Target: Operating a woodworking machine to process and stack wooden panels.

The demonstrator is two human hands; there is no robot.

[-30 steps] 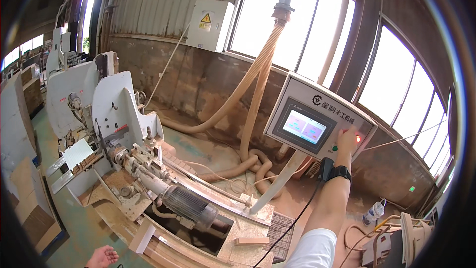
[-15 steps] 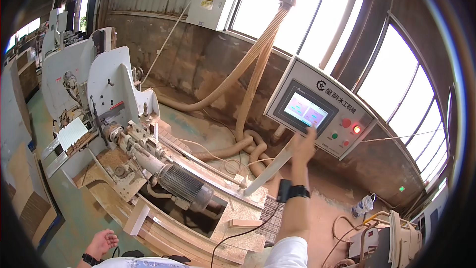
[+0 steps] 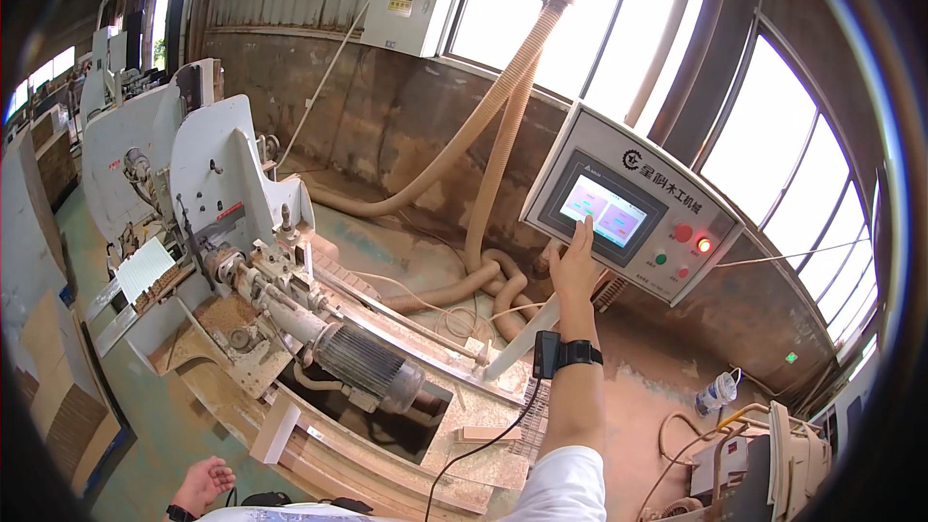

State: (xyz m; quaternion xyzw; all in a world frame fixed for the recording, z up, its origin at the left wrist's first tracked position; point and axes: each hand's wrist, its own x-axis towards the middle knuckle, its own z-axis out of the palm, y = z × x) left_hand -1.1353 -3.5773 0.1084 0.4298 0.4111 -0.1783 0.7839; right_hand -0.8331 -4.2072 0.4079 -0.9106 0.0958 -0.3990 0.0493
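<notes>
Your right hand (image 3: 574,266) lifts one fingertip to the control panel's touchscreen (image 3: 603,210), its entry unfinished, while your left hand (image 3: 205,483) hangs open, empty.

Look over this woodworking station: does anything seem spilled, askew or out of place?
Yes. Sawdust lies heaped on the machine bed beside the motor, and a plastic bottle lies tipped on the dusty floor.

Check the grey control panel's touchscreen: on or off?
On: the touchscreen glows with coloured blocks, and a red lamp is lit. Right hand touches its lower edge.
</notes>
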